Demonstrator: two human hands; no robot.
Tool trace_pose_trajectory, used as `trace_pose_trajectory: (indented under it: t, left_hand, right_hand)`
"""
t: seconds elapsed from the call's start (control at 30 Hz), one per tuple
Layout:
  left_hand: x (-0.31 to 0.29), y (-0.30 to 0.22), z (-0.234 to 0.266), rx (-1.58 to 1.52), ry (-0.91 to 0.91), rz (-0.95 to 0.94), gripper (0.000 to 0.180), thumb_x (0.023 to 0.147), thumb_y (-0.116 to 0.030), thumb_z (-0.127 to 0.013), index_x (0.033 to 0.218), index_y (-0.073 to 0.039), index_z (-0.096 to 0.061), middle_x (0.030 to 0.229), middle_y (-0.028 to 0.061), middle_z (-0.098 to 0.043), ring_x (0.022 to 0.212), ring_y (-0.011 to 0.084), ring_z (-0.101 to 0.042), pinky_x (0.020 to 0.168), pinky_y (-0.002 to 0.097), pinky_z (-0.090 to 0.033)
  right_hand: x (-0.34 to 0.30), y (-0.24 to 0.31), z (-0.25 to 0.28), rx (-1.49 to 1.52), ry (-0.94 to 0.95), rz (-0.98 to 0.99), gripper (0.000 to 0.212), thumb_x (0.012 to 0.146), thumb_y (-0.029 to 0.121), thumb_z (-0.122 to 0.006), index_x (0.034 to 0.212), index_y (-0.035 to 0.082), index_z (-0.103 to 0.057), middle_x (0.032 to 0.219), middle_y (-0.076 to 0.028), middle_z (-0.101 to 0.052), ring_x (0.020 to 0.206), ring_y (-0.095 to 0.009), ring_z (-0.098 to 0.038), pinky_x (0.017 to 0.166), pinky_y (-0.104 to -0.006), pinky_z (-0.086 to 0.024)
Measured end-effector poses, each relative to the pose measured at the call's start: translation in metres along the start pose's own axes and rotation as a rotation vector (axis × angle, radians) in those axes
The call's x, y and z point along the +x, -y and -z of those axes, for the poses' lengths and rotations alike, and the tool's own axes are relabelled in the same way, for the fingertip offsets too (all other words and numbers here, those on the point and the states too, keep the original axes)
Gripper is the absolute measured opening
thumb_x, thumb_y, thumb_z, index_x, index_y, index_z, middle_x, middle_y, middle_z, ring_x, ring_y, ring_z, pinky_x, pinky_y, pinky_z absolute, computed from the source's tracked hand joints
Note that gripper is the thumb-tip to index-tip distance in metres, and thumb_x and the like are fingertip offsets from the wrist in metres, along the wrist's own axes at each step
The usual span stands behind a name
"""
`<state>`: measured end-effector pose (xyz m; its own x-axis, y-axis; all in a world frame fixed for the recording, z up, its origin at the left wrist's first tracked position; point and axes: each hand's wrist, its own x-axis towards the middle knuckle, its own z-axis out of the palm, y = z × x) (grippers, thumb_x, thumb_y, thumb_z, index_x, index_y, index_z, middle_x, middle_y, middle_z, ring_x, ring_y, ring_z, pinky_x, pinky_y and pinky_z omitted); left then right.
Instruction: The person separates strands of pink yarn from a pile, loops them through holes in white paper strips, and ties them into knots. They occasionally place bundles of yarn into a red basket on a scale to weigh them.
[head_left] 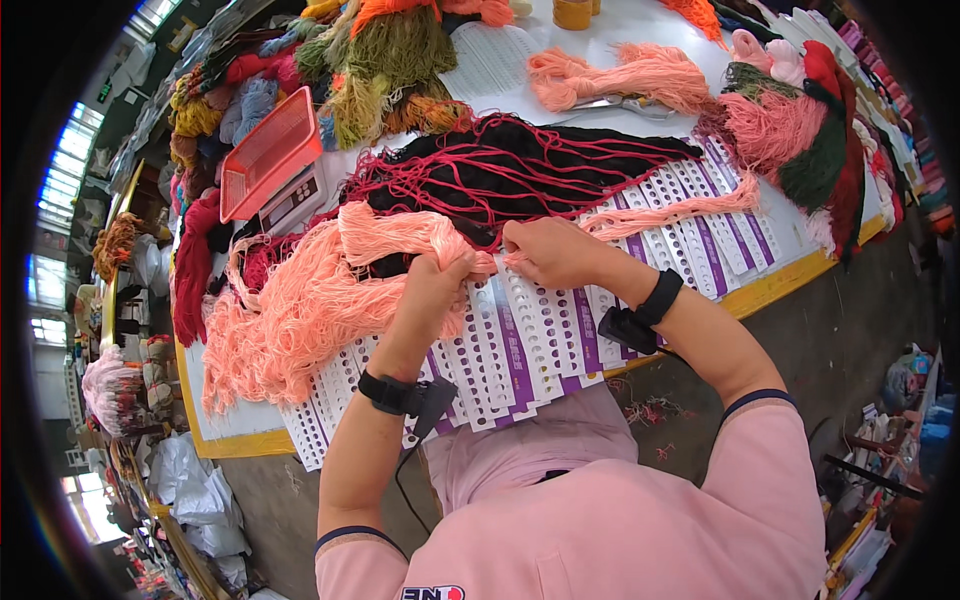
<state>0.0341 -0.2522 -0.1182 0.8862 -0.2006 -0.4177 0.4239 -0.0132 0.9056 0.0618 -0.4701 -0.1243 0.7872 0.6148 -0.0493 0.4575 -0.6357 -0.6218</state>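
Both hands meet at the middle of the table over a strand of peach embroidery thread. My left hand (437,283) is closed around the end of a peach thread bundle (400,235), which loops back to a large loose heap of peach thread (290,320) on the left. My right hand (545,252) pinches the same peach thread close beside the left fingertips. A thin peach skein (680,212) stretches away to the right of that hand. Under and around the hands lie rows of white and purple punched cards (510,340). Behind them spreads black and crimson thread (500,170).
A red plastic basket (268,155) rests on a small scale (293,200) at left. Farther back are a peach skein (620,78), scissors (625,104) and a printed sheet (488,60). Coloured thread piles (800,140) crowd both sides. The table's yellow edge (780,290) runs along the front.
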Motion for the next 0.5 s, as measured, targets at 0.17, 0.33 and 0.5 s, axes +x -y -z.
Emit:
trace_pose_trajectory:
  t: [0.17, 0.33, 0.5]
  left_hand:
    - [0.001, 0.000, 0.003, -0.063, 0.084, 0.059, 0.016, 0.090, -0.016, -0.069, 0.093, 0.000, -0.070, 0.078, 0.0023, -0.065, 0.054, 0.0035, -0.046, 0.049, 0.0192, -0.035]
    - [-0.009, -0.016, -0.003, -0.459, 0.117, 0.243, 0.014, 0.092, -0.013, -0.065, 0.100, -0.001, -0.067, 0.076, -0.0042, -0.057, 0.056, 0.0009, -0.040, 0.047, 0.0169, -0.031]
    - [0.001, 0.007, 0.012, -0.820, 0.453, 0.227, 0.025, 0.093, -0.011, -0.061, 0.116, 0.000, -0.060, 0.102, 0.0008, -0.061, 0.064, 0.0036, -0.045, 0.052, 0.0183, -0.037]
  right_hand:
    - [-0.001, 0.005, -0.001, -0.038, 0.014, -0.017, 0.025, 0.087, 0.021, -0.061, 0.099, 0.002, -0.052, 0.084, -0.021, -0.065, 0.084, -0.041, -0.063, 0.072, -0.0515, -0.047]
    - [-0.007, 0.006, 0.000, -0.009, 0.018, -0.038, 0.022, 0.090, 0.019, -0.059, 0.100, 0.003, -0.049, 0.084, -0.018, -0.063, 0.083, -0.040, -0.062, 0.070, -0.0490, -0.045]
    - [-0.007, 0.006, 0.001, 0.002, 0.011, -0.018, 0.021, 0.092, 0.019, -0.055, 0.102, 0.002, -0.048, 0.085, -0.019, -0.064, 0.084, -0.041, -0.063, 0.071, -0.0501, -0.046]
